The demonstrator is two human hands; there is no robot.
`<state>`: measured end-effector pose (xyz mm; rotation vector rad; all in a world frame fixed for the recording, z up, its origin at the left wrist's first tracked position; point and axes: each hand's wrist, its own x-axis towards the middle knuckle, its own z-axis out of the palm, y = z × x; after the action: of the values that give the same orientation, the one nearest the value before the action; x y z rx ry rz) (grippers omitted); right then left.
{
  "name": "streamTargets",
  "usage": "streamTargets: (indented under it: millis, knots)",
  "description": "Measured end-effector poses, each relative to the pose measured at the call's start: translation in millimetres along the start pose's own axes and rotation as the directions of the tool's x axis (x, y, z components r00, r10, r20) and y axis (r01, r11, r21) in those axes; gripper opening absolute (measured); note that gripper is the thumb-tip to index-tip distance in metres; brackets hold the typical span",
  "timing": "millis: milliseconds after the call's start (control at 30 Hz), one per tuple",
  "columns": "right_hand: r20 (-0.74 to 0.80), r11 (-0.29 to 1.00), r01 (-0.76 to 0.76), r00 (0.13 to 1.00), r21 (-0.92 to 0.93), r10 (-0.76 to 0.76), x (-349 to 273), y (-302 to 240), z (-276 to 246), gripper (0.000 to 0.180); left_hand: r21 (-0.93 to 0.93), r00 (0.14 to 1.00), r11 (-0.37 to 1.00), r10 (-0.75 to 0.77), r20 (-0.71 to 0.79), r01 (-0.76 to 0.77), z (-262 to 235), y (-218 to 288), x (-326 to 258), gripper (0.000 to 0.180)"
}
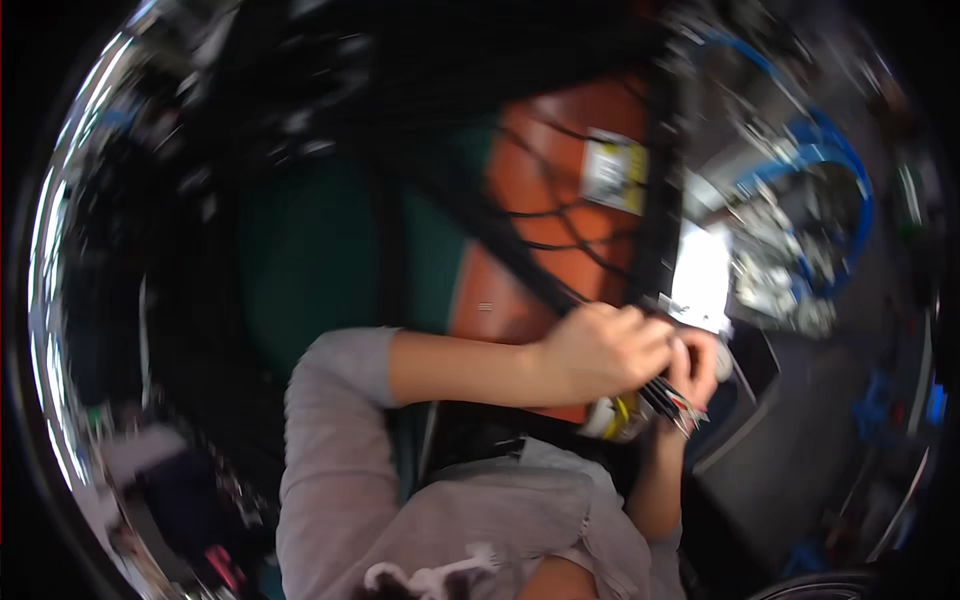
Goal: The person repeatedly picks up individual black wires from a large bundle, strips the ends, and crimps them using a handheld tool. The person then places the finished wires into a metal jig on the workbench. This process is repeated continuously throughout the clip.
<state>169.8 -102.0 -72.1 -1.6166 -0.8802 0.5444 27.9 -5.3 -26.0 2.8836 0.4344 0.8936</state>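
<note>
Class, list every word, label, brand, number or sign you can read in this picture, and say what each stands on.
No text can be read.
White-and-yellow label on the orange surface: markings too blurred to read.
Bright white rectangle beside it: washed out, no writing discernible.
Grey shirt: a pale print, partly cut off by the lower edge, with no legible words.

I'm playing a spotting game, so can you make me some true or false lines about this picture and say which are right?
1. The left hand holds black cords. True.
2. The right hand is far from the left. False: they are close together.
3. The left sleeve is bright red. False: it is grey.
4. The orange board has a label on it. True.
</note>
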Motion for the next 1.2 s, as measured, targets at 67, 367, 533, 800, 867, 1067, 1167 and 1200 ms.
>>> streamTargets:
  millis: [67,367,533,800,867,1067,1167,1200]
  knots:
    - [0.085,0.999,0.038,0.996,0.0,-0.038,3.8,26.8,-12.4,0.006,-0.009,0.998,1.0,-0.012,0.055,0.012,-6.8,4.7,-4.1,0.012]
    - [-0.169,0.947,0.32,0.931,-0.043,-0.322,8.0,14.3,13.4,0.006,0.119,0.996,0.992,-0.052,0.07,0.043,16.6,7.5,-15.0,0.019]
    - [-0.177,0.873,0.484,0.856,-0.057,-0.486,15.1,-1.0,40.1,0.006,0.016,1.0,1.0,-0.011,0.021,0.01,29.3,-3.5,1.7,0.028]
    - [-0.138,0.824,0.565,0.814,-0.035,-0.564,20.7,-13.5,73.2,0.008,0.114,0.958,0.993,-0.06,0.281,0.029,77.8,-27.3,26.7,0.028]
    - [-0.135,0.815,0.579,0.805,-0.032,-0.578,23.4,-15.3,77.6,0.008,0.12,0.98,0.993,-0.03,0.195,0.007,98.8,-32.1,29.6,0.026]
    - [-0.13,0.799,0.6,0.791,-0.02,-0.598,21.0,-19.6,77.1,0.009,0.103,0.972,0.992,0.097,-0.214,-0.076,100.0,-32.3,24.2,0.02]
    - [-0.148,0.803,0.594,0.791,-0.044,-0.594,17.0,-21.2,71.8,0.009,0.079,0.97,0.99,0.13,-0.207,-0.116,83.4,-24.4,16.7,0.017]
    - [-0.159,0.807,0.589,0.793,-0.046,-0.588,17.9,-21.6,70.5,0.01,0.07,0.968,0.988,0.152,-0.202,-0.141,74.3,-23.0,14.6,0.016]
